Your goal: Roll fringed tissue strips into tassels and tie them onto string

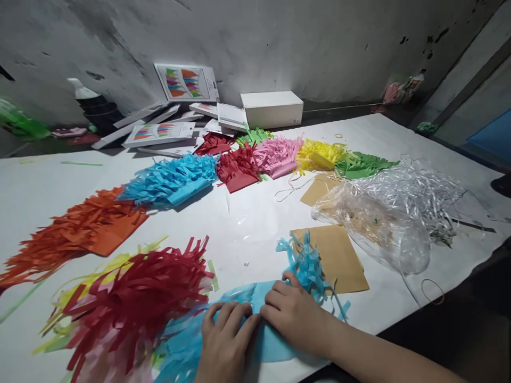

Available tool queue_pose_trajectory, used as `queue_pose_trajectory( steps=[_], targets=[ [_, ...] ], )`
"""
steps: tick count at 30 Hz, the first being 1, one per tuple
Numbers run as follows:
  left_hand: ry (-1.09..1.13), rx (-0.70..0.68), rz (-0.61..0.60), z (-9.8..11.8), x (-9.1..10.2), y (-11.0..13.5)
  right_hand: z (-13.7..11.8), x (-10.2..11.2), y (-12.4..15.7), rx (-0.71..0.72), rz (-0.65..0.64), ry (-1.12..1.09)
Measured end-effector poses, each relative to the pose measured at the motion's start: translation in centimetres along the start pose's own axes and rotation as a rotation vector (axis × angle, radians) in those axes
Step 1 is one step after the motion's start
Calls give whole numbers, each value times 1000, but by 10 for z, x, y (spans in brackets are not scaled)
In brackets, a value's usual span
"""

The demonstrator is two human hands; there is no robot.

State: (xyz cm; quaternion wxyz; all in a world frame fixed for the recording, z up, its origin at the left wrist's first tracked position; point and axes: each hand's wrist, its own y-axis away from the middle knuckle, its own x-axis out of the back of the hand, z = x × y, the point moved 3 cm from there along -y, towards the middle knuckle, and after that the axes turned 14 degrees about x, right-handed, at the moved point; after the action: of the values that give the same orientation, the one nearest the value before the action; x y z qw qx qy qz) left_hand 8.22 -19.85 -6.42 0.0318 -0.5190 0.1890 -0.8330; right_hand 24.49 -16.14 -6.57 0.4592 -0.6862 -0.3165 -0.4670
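Pressing on the blue paper (275,347) at the near side of the tabletop (207,219), the left hand (227,335) and right hand (297,319) are almost meeting, probably to keep a fold flat; each grip is curling over the sheet, but whether either is pinching it cannot be told. Coloured paper bundles (171,183) are lying in a far-side row, seemingly to keep colours apart, while red strips (147,292) are sitting left, within easy reach.
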Motion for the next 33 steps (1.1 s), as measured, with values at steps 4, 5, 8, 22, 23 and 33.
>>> queue_pose_trajectory(
  steps=[4,5,8,22,23,33],
  targets=[
    [63,23,-65,-6,-5,-2,2,2,6,52,-40,36],
    [75,30,-77,-8,-5,-1,5,4,11,41,-39,34],
    [88,71,-79,-12,-4,3,15,11,26,-5,4,-20],
    [-180,111,-175,13,-6,-10,4,9,24,-316,107,-62],
    [-162,62,-171,14,-6,-10,4,8,24,-261,92,-44],
    [-244,-134,-116,12,-6,-22,-1,0,10,-60,-34,141]
  ],
)
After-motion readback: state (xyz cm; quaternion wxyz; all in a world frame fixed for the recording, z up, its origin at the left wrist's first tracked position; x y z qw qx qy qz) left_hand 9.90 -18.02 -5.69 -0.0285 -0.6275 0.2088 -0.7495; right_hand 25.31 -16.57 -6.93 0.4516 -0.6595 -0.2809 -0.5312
